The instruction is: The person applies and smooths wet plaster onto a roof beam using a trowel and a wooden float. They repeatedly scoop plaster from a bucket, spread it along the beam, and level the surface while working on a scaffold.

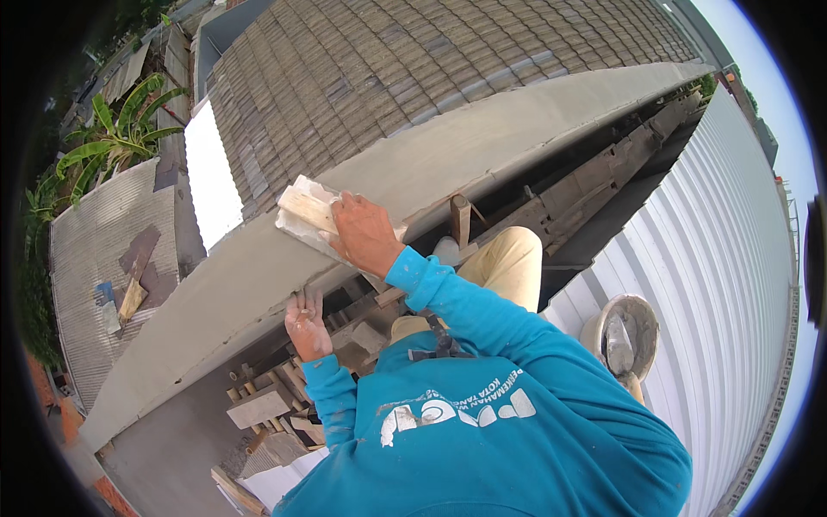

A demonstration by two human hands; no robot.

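My right hand [366,228] grips the wooden handle of a pale plastering float [297,224], which lies against the long grey plastered band [465,129] beside the tiled roof. Below and left of it, my left hand [306,323] is at the band's lower edge, fingers extended and dusted with plaster, holding nothing. To the right of my body, a round bucket [642,332] with mortar residue stands by the white corrugated roofing, with a metal tool [618,345] lying in it.
Roof tiles [431,39] rise beyond the band. White corrugated roofing [715,267] spans the right. Under me are dark gaps, loose timber [258,405] and a wooden post [461,220]. At left are a lower corrugated roof [103,241] and banana leaves [121,129].
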